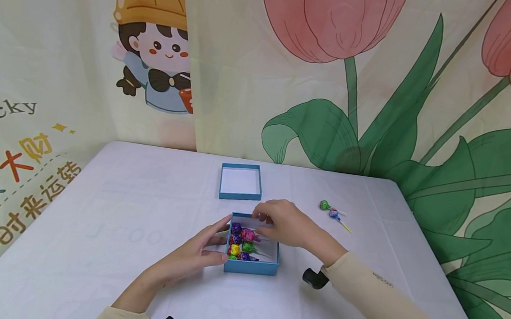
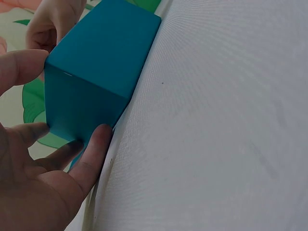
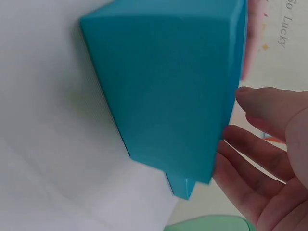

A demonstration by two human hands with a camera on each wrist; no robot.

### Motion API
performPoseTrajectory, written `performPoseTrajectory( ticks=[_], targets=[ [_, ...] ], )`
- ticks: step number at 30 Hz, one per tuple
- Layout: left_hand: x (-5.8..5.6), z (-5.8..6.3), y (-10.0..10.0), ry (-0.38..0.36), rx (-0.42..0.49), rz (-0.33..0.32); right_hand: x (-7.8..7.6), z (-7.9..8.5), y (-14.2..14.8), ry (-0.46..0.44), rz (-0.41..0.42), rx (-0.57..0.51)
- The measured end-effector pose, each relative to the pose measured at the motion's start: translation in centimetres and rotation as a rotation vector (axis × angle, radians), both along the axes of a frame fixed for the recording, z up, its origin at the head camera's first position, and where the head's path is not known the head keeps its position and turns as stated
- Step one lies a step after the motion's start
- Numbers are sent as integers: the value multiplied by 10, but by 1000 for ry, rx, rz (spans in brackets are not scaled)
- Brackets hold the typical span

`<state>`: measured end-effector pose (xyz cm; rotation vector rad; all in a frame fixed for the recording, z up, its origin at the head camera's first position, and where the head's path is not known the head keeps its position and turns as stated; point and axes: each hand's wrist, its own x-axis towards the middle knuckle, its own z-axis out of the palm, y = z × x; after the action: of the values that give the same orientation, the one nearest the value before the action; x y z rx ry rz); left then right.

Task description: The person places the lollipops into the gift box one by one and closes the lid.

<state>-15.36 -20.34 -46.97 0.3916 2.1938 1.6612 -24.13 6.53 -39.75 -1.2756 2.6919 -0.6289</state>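
Observation:
A blue box (image 1: 251,267) with a white inside stands on the table, with several wrapped lollipops (image 1: 248,234) lying in its left part. My left hand (image 1: 191,252) rests against the box's left side, fingers spread; in the left wrist view its fingertips touch the blue wall (image 2: 91,53). Over the box's back right part hovers my right hand (image 1: 284,223), its fingers bent loosely downward. The right wrist view shows thumb and fingers apart at the rim of the box (image 3: 159,86). Their tips are partly hidden by the wall, and no lollipop shows between them.
Behind the box lies a blue lid (image 1: 240,196), its white inside facing up. To the right are a green lollipop (image 1: 325,205) and a blue one with a yellow stick (image 1: 334,214). A white cloth covers the table (image 1: 144,196); a printed curtain (image 1: 230,77) hangs behind.

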Motion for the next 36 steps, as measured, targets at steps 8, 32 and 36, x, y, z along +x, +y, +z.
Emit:
performPoseTrajectory(
  ticks=[8, 32, 36],
  targets=[
    [-1, 0, 0, 5, -8, 6, -19, 19, 36, 99, -68, -43],
    [0, -1, 1, -12, 4, 3, -85, -21, 136, -7, -427, 89],
    [0, -1, 0, -11, -1, 7, -88, -29, 142, -31, -463, 97]
  ],
)
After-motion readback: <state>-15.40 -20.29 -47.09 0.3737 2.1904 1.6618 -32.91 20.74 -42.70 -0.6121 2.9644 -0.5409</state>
